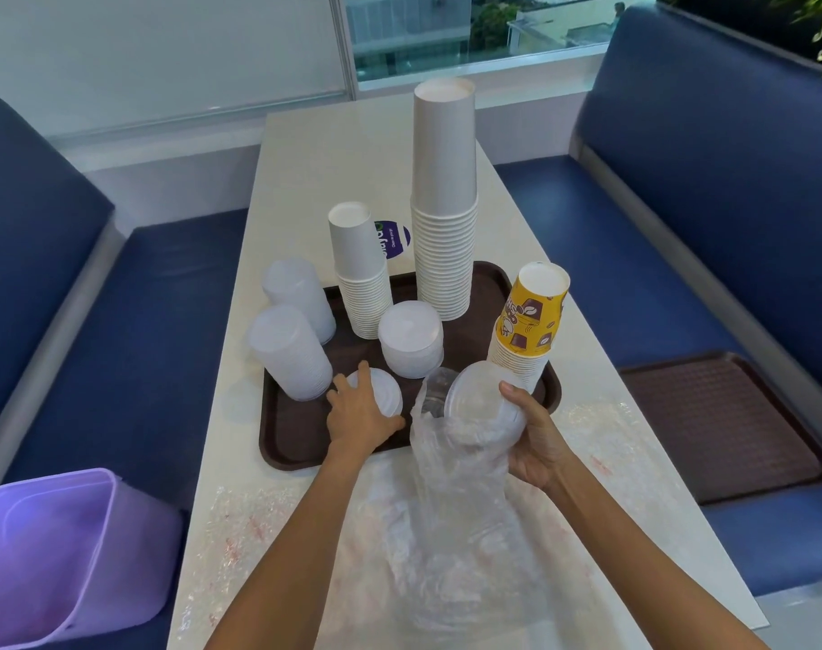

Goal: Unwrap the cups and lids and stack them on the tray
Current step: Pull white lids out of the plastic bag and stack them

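Observation:
A brown tray (292, 443) on the white table carries a tall stack of white cups (444, 218), a shorter white stack (360, 274), a yellow printed stack (531, 321), a pile of white lids (411, 342) and two translucent lid stacks (289, 351) at its left edge. My left hand (360, 415) grips a short pile of lids (383, 389) standing on the tray's near part. My right hand (533, 436) holds a stack of clear lids (482, 405) still inside its clear plastic wrapper (451, 466), tilted above the tray's front edge.
Loose plastic wrapping (399, 555) is spread over the near table. A purple bin (62, 555) stands on the blue bench at lower left. A second brown tray (728, 424) lies on the right bench. A round purple sticker (392, 239) sits behind the tray.

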`<state>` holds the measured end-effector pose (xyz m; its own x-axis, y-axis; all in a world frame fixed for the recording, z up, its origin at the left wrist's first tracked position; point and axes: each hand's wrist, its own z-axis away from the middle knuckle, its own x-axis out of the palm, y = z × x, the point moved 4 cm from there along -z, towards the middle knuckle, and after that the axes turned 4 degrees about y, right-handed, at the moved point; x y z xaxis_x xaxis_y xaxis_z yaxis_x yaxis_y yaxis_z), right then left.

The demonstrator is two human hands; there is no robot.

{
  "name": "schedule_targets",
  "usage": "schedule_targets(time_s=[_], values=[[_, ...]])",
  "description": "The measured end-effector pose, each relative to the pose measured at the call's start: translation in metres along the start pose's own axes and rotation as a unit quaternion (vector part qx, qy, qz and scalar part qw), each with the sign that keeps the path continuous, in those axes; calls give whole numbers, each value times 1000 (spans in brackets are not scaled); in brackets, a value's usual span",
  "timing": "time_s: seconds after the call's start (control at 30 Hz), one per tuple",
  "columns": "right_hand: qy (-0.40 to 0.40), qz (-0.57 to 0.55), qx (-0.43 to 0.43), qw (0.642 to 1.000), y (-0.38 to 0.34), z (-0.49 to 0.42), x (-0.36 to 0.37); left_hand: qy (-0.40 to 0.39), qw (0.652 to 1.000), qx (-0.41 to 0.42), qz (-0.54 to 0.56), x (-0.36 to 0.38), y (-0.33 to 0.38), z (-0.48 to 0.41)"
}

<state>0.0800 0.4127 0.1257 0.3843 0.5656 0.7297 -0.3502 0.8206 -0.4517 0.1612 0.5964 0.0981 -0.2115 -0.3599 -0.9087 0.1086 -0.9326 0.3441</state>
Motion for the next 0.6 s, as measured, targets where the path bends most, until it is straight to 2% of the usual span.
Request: schedule_targets(time_s=[0.27, 0.33, 0.37, 0.43, 0.5, 0.53, 0.6], values=[[-14, 7, 10, 1000, 2, 2, 0, -4, 999, -3, 47, -12, -2, 9], [-13, 8, 14, 1000, 3, 2, 1, 26, 997, 10, 69, -30, 1, 16], [-12, 12, 20, 1000, 5, 1, 2, 70, 993, 22, 94, -42, 3, 20], [-9, 24, 34, 999, 9, -1, 4, 183, 961, 50, 201, -69, 9, 32], [-13, 46, 48, 998, 16, -2, 7, 229, 912, 71, 333, -89, 16, 49], [-16, 55, 54, 997, 18, -2, 8, 209, 894, 81, 387, -93, 21, 56], [-27, 68, 64, 995, 23, -2, 13, 129, 884, 111, 434, -92, 32, 68]])
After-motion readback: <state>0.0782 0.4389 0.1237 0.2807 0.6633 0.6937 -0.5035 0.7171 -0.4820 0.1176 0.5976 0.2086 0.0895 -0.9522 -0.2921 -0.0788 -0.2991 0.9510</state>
